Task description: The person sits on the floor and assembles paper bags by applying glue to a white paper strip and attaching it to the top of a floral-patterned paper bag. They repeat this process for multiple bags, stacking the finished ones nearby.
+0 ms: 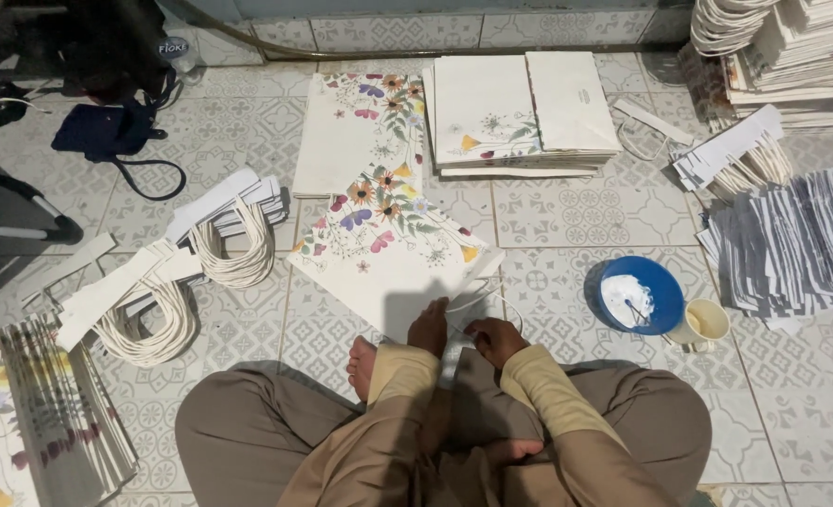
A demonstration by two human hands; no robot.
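Note:
I sit cross-legged on a tiled floor. A flat white paper bag with a flower and butterfly print (pixel 388 253) lies tilted in front of my knees. My left hand (pixel 428 327) rests on its near edge. My right hand (pixel 493 338) pinches a white card strip (pixel 452 359) with a white cord handle (pixel 477 293) at the same edge. Both hands are close together, fingers curled on the strip and bag edge.
A blue bowl of white paste (pixel 637 296) and a cream cup (pixel 703 324) stand to my right. Piles of cord handles on card strips (pixel 200 258) lie left. Stacked floral bags (pixel 519 113) sit ahead, grey card stacks (pixel 787 244) right, more bags (pixel 782 56) far right.

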